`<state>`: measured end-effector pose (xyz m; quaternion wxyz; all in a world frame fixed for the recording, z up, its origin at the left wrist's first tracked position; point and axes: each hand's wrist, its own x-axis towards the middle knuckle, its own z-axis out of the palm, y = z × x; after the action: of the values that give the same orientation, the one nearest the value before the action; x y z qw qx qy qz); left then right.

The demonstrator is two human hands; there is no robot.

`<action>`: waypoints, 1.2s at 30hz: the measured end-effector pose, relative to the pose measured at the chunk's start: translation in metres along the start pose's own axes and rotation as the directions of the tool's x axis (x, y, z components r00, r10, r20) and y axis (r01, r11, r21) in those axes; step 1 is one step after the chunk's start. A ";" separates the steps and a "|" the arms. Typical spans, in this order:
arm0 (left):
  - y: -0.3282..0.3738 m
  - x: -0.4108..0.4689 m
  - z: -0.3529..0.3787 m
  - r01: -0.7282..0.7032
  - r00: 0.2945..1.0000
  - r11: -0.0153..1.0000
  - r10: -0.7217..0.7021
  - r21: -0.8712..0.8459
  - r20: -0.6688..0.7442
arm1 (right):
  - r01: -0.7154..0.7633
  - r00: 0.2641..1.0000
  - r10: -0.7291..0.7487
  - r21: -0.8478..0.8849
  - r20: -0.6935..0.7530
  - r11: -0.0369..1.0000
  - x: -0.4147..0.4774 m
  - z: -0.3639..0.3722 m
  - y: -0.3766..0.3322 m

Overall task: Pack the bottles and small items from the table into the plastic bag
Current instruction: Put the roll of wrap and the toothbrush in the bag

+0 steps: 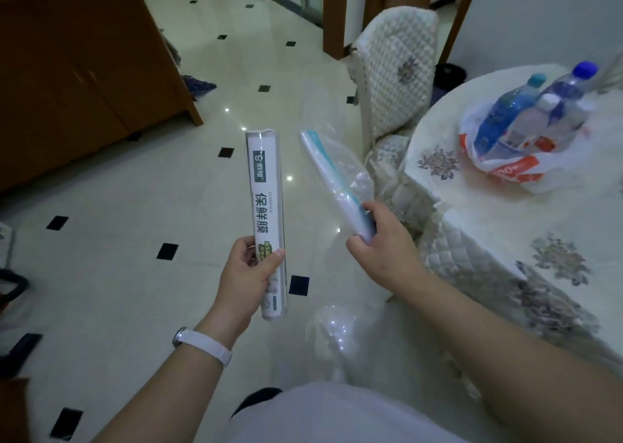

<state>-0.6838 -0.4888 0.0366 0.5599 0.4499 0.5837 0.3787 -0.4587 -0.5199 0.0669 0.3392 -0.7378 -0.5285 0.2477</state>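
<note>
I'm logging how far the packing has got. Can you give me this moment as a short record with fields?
left hand: grips the lower end of a cling film roll, held over the floor
right hand: holds one end of a white-and-blue item in a clear wrapper
plastic bag: on the table, open at the top
bottles: three in the bag, caps teal, blue and white
not yet packed: both held items
</note>
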 end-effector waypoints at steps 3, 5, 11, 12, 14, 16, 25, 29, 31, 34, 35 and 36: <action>0.007 0.049 0.008 0.007 0.995 0.999 -0.011 0.045 0.095 | -0.080 0.996 0.078 -0.032 -0.050 0.996 0.027 0.003 0.005; 0.012 0.086 0.014 0.010 0.987 0.998 -0.020 0.064 0.158 | -0.152 0.985 0.148 -0.039 -0.087 0.988 0.047 0.008 0.006; 0.044 0.195 0.022 0.007 0.939 0.998 -0.029 0.065 0.343 | -0.280 0.937 0.260 -0.061 -0.233 0.958 0.117 0.026 -0.012; 0.053 0.214 0.023 -0.001 0.924 0.998 -0.020 0.056 0.383 | -0.295 0.927 0.269 -0.068 -0.261 0.953 0.130 0.028 -0.019; 0.068 0.248 0.025 -0.015 0.895 0.998 -0.012 0.055 0.446 | -0.310 0.910 0.274 -0.072 -0.313 0.948 0.156 0.030 -0.032; 0.080 0.278 0.032 -0.016 0.869 0.998 -0.015 0.059 0.495 | -0.330 0.883 0.283 -0.068 -0.376 0.941 0.175 0.030 -0.042; 0.109 0.341 0.108 -0.024 0.683 0.996 -0.050 0.090 0.728 | -0.517 0.656 0.447 0.068 -0.608 0.853 0.190 0.005 -0.036; 0.110 0.354 0.157 -0.032 0.608 0.989 -0.093 0.142 0.789 | -0.558 0.550 0.513 0.166 -0.659 0.813 0.199 -0.009 -0.006; 0.112 0.361 0.186 -0.041 0.582 0.985 -0.111 0.165 0.806 | -0.570 0.506 0.536 0.204 -0.675 0.796 0.209 -0.018 0.012; 0.122 0.371 0.229 -0.063 0.558 0.976 -0.138 0.207 0.819 | -0.561 0.456 0.553 0.257 -0.697 0.787 0.230 -0.041 0.041; 0.127 0.374 0.244 -0.075 0.552 0.971 -0.148 0.226 0.821 | -0.553 0.446 0.556 0.272 -0.702 0.787 0.237 -0.050 0.051; 0.132 0.377 0.260 -0.093 0.545 0.966 -0.153 0.241 0.825 | -0.546 0.436 0.560 0.288 -0.705 0.787 0.244 -0.059 0.061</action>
<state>-0.4002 -0.1061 0.0214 0.7137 0.6336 0.2971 0.0297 -0.3010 -0.3160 0.0576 0.4343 -0.8985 -0.0627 0.0158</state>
